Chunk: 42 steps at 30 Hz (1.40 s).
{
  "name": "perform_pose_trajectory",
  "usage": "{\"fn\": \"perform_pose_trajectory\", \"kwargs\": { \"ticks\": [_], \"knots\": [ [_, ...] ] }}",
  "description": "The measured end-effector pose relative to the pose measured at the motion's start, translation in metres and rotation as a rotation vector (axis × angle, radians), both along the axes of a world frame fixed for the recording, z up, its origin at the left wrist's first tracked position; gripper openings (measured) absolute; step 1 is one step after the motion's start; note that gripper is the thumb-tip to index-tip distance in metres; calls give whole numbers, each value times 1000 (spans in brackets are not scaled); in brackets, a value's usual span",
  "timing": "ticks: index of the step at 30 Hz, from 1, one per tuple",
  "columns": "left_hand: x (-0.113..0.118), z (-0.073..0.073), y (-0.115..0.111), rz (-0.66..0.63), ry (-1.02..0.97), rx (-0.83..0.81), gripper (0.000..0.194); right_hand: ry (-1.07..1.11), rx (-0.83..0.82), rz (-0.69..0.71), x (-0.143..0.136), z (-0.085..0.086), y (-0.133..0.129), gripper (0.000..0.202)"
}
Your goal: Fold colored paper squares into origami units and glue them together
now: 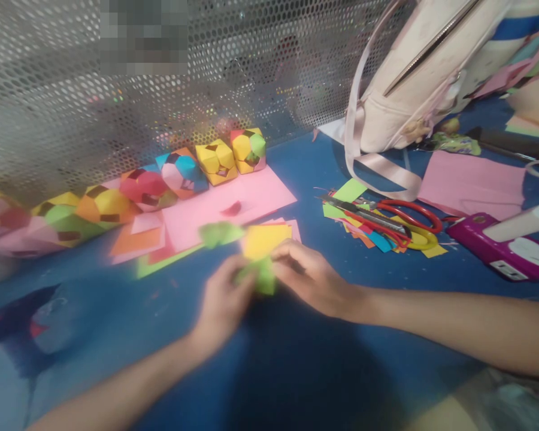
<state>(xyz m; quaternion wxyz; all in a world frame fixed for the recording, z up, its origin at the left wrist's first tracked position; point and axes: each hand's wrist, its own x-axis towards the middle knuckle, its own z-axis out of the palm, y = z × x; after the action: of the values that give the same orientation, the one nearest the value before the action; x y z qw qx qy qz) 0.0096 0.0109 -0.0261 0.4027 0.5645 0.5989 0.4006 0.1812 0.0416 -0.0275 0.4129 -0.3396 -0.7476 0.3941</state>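
Observation:
A small piece of green paper is held between my two hands, low over the blue surface. My left hand pinches its left side, and my right hand has its fingers closed at the right edge. The paper is blurred, so its folds cannot be made out. Just beyond it lies a small stack of yellow and pink paper squares. A folded green paper piece rests to the left of that stack, near a large pink sheet.
Several folded paper balls line the perforated metal panel. At right, red-handled scissors and a cutter lie on paper scraps. Beyond are a purple device, a pink sheet and a cream bag.

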Motion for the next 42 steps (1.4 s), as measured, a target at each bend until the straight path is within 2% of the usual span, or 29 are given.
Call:
{"fn": "perform_pose_trajectory", "kwargs": {
  "ticks": [3, 7, 11, 16, 22, 29, 33, 38, 42],
  "knots": [
    [0, -1, 0, -17, -35, -25, 13, -18, 8, -8, 0, 0, 0, 13],
    [2, 8, 0, -94, -44, -74, 20, -15, 40, -14, 0, 0, 0, 15],
    [3, 14, 1, -151, 13, -25, 27, 2, 67, -14, -1, -1, 1, 16],
    [3, 11, 4, -185, 66, 11, 26, 11, 64, -24, -1, -1, 0, 15],
    [3, 9, 1, -163, 151, 15, 25, 28, 48, -6, 0, 1, 0, 16],
    [0, 3, -3, -183, 278, 127, 25, 42, 58, 23, 0, 2, 1, 16],
    [-1, 2, -4, -218, 295, 168, 24, 49, 73, 45, 0, 1, 0, 11],
    [-2, 0, -5, -312, 266, 194, 18, 43, 157, 47, 1, 1, -1, 16],
    [-3, -1, -6, -316, 236, 206, 12, 72, 213, 42, 1, 1, 0, 17]
  ]
}}
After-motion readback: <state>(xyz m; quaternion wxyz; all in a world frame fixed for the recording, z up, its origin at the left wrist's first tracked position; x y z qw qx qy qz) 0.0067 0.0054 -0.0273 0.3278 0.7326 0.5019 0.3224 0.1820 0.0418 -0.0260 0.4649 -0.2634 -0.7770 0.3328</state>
